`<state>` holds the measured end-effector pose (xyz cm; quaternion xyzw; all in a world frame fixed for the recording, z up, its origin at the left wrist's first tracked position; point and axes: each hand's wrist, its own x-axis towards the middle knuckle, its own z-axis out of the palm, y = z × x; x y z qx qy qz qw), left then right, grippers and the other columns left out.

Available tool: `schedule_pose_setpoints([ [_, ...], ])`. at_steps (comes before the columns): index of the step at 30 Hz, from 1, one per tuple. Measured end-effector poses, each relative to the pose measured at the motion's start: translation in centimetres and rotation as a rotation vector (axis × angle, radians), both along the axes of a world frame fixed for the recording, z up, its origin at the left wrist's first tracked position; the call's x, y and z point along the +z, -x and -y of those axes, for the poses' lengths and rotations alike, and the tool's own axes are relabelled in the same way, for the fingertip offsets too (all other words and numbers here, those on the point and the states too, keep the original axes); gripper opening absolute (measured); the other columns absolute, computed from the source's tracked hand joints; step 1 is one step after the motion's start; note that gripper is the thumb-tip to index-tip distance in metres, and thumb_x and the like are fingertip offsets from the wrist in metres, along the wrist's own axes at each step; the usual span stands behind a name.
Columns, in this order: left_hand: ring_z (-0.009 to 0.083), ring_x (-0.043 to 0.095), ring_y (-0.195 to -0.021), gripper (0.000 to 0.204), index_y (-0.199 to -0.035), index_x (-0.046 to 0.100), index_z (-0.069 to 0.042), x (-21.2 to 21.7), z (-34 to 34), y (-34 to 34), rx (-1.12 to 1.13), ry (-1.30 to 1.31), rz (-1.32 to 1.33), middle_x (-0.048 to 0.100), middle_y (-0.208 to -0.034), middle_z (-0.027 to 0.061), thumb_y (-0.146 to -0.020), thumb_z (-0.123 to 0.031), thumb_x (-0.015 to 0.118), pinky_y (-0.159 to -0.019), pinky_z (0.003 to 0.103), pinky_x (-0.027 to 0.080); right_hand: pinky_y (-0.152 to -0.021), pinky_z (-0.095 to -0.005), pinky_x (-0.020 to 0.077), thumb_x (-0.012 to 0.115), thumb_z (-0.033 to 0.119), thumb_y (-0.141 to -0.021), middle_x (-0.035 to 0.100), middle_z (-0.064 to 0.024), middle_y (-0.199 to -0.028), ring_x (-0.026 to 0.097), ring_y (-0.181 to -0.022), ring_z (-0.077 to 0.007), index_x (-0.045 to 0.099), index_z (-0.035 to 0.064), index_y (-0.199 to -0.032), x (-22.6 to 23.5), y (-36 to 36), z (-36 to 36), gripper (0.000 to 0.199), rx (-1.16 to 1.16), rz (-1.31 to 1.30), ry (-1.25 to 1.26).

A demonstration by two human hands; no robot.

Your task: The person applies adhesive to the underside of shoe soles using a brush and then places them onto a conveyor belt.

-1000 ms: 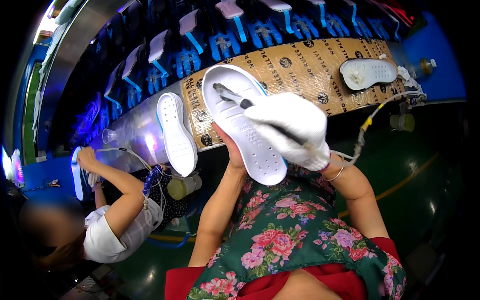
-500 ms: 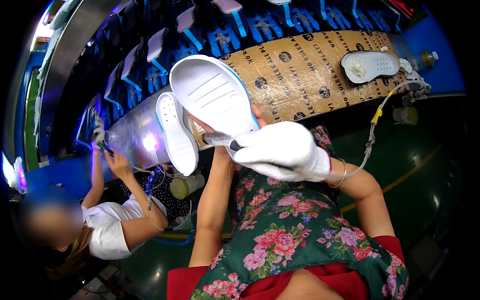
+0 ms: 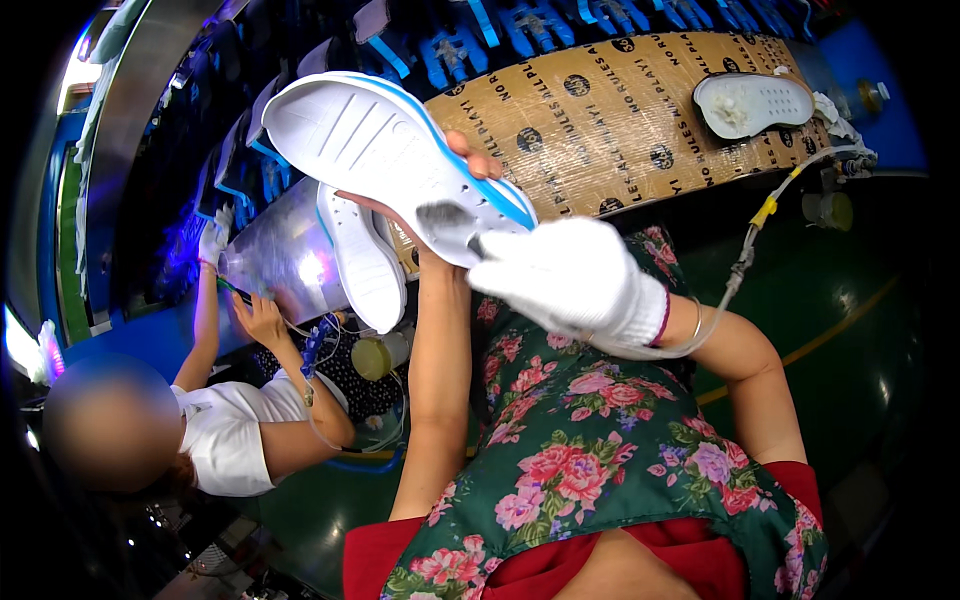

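Note:
My left hand grips a large white shoe sole with a blue edge, its ridged and dotted face turned up. The thumb side shows beneath the sole and fingertips curl over its far edge. In a white knit glove, my right hand closes round a brush with a dark handle. The brush head is blurred and lies against the holed part of the sole. Partly under the held sole, a second white sole rests at the bench's left part.
Printed brown cardboard covers the bench. At its right end lies another sole with whitish matter on it. A thin tube runs from there to my right wrist. A co-worker works at the left. Blue racks line the back.
The held sole has turned and swung left, showing more of its holed end. My right hand has shifted slightly up with the brush. The co-worker's head and arms have moved a little right.

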<state>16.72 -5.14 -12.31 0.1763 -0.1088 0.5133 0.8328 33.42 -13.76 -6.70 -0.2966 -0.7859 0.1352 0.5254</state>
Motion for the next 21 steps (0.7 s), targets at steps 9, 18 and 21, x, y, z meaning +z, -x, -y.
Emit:
schedule_pose_setpoints([
  [9, 0.0316, 0.062, -0.092, 0.12, -0.12, 0.057, 0.004, 1.4, -1.3, -0.3, 0.016, 0.039, -0.056, 0.064, -0.105, 0.0194, -0.064, -0.102, 0.043, -0.085, 0.044, 0.052, -0.057, -0.0332, 0.0534, 0.081, 0.005, -0.076, 0.074, -0.0118, -0.091, 0.068, -0.065, -0.024, 0.075, 0.0099, -0.107, -0.6, -0.5, 0.1, 0.032, -0.048, 0.053, -0.053],
  [18, 0.0384, 0.07, -0.081, 0.117, -0.138, 0.048, -0.002, 1.2, -2.8, 0.6, -0.041, -0.015, -0.367, 0.065, -0.108, 0.0257, -0.072, -0.098, 0.035, -0.063, 0.046, 0.061, -0.064, -0.034, 0.0574, 0.078, 0.006, -0.078, 0.073, -0.0123, -0.095, 0.071, -0.072, -0.0241, 0.073, 0.0088, -0.103, -0.4, -1.2, -0.4, 0.025, -0.026, -0.004, 0.03],
  [21, 0.0382, 0.07, -0.079, 0.117, -0.138, 0.048, -0.001, 1.3, -4.0, 0.8, -0.119, -0.105, -0.421, 0.065, -0.106, 0.0262, -0.073, -0.097, 0.036, -0.064, 0.046, 0.061, -0.06, -0.0327, 0.0558, 0.073, 0.011, -0.083, 0.073, -0.0114, -0.097, 0.069, -0.071, -0.0224, 0.074, 0.009, -0.104, -0.5, -1.2, 0.5, 0.021, 0.106, 0.133, 0.131],
])
